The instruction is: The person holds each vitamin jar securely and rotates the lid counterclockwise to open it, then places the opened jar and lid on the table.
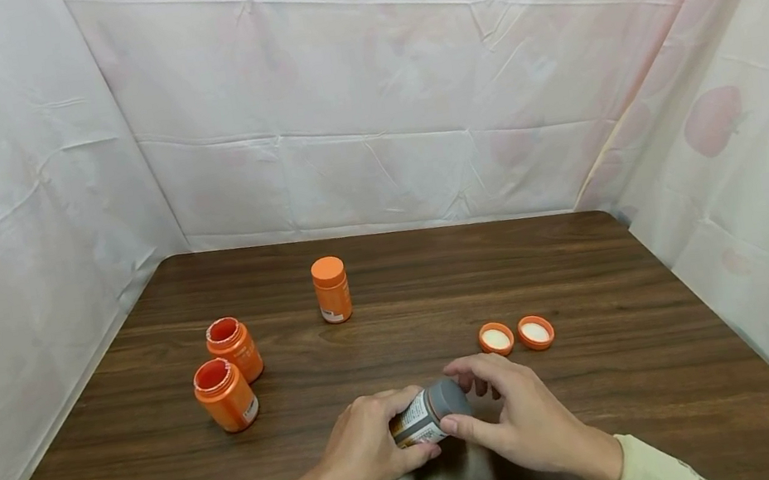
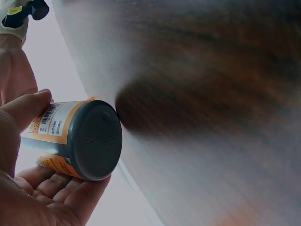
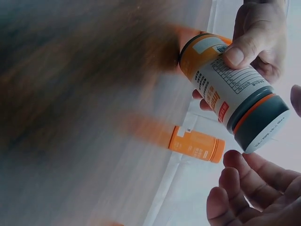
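Observation:
My left hand (image 1: 368, 448) grips a grey-and-orange pill bottle (image 1: 412, 424) round its body, tilted above the table near its front edge. White label panels with print and a barcode cover its side. The grey lid (image 1: 451, 399) is on and points toward my right hand (image 1: 526, 419). That hand's fingers are spread and loosely bent around the lid; in the right wrist view the fingertips (image 3: 233, 159) are just off the lid's rim and the thumb stands apart from it. The left wrist view shows the bottle's dark round base (image 2: 96, 141).
Two lidless orange bottles, one nearer (image 1: 226, 395) and one behind it (image 1: 236, 349), stand at the left of the wooden table (image 1: 401, 346). A lidded orange bottle (image 1: 332, 290) stands farther back. Two orange lids, left (image 1: 496, 338) and right (image 1: 536, 332), lie inside-up beyond my right hand.

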The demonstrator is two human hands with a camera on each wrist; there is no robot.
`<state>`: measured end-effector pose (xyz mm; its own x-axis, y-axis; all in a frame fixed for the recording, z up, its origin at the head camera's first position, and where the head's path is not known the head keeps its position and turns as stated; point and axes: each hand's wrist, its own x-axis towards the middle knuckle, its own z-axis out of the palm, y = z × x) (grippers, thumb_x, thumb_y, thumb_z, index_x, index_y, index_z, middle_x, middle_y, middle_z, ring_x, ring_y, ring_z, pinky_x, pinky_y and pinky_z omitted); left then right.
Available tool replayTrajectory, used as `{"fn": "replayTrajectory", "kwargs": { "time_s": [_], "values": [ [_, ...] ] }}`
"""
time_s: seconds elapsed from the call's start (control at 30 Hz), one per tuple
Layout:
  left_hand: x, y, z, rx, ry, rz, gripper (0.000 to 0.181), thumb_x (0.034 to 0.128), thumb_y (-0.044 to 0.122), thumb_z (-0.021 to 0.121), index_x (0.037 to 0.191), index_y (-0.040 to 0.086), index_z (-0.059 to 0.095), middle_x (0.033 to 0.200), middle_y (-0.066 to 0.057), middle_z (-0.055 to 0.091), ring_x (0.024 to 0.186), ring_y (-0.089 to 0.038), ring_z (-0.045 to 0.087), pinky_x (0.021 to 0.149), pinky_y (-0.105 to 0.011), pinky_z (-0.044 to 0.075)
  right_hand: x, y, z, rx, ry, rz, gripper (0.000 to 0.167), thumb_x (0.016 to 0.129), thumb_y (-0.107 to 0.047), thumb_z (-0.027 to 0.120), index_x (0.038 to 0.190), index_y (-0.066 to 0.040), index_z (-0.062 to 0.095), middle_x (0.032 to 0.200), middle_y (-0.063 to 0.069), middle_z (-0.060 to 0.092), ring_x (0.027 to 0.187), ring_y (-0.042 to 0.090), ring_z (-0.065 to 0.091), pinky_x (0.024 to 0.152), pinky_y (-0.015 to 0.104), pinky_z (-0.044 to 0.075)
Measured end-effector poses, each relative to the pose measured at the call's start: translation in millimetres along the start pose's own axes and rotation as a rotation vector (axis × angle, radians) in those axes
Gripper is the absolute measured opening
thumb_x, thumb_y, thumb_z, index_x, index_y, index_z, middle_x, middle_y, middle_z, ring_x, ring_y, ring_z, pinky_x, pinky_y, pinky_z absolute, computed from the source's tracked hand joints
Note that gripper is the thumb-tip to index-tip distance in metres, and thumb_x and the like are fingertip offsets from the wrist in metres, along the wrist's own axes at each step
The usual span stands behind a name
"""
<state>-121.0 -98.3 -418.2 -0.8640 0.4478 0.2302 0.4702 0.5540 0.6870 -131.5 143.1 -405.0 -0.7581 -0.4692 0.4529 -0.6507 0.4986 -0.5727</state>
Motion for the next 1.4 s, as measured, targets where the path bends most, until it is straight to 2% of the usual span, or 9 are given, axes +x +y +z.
{"fn": "replayTrajectory", "kwargs": {
  "time_s": [0.2, 0.4, 0.67, 1.1, 1.4],
  "values": [
    [0.2, 0.0, 1.0, 0.003, 0.003, 0.000, 0.045, 0.0773, 0.029, 0.092, 0.118, 0.031, 0.072, 0.099, 0.015, 0.069, 0.077, 0.001, 0.058, 0.066, -0.021, 0.048, 0.8, -2.0, 1.1, 0.019, -0.014, 0.066, 0.035, 0.088, -0.042, 0.081, 0.114, -0.024, 0.067, 0.089, -0.013, 0.060, 0.077, 0.010, 0.055, 0.067, 0.030, 0.049],
    [0.7, 0.3, 1.8, -0.001, -0.004, 0.012, 0.044, 0.0776, 0.028, 0.092, 0.117, 0.031, 0.071, 0.098, 0.015, 0.068, 0.076, 0.001, 0.058, 0.065, -0.021, 0.048, -0.3, -1.3, 1.0, 0.031, -0.015, 0.073, 0.032, 0.088, -0.040, 0.082, 0.112, -0.024, 0.068, 0.088, -0.013, 0.060, 0.075, 0.016, 0.058, 0.066, 0.031, 0.049],
    [0.5, 0.1, 1.2, 0.004, 0.004, 0.010, 0.046, 0.0772, 0.029, 0.092, 0.118, 0.031, 0.071, 0.098, 0.015, 0.069, 0.076, 0.001, 0.058, 0.065, -0.021, 0.048, 0.6, -1.0, 0.4, 0.043, -0.011, 0.023, 0.032, 0.089, -0.036, 0.082, 0.115, -0.023, 0.069, 0.091, -0.017, 0.062, 0.079, 0.014, 0.060, 0.068, 0.031, 0.050],
    [0.3, -0.3, 0.5, -0.008, 0.004, 0.015, 0.045, 0.0776, 0.028, 0.092, 0.118, 0.031, 0.071, 0.099, 0.014, 0.069, 0.077, 0.001, 0.059, 0.066, -0.021, 0.048, 1.9, 1.1, -4.7, 0.051, -0.042, -0.047, 0.041, 0.088, -0.032, 0.083, 0.125, -0.021, 0.068, 0.101, -0.016, 0.063, 0.087, 0.012, 0.059, 0.071, 0.031, 0.052],
    [0.3, -0.1, 0.3, -0.016, -0.004, 0.014, 0.044, 0.0782, 0.028, 0.092, 0.117, 0.030, 0.072, 0.099, 0.014, 0.070, 0.077, 0.001, 0.059, 0.066, -0.021, 0.048, 2.6, 2.4, -8.4, 0.066, -0.083, -0.119, 0.053, 0.087, -0.023, 0.084, 0.135, -0.021, 0.062, 0.121, -0.009, 0.067, 0.093, 0.014, 0.059, 0.078, 0.034, 0.052]
  ]
}}
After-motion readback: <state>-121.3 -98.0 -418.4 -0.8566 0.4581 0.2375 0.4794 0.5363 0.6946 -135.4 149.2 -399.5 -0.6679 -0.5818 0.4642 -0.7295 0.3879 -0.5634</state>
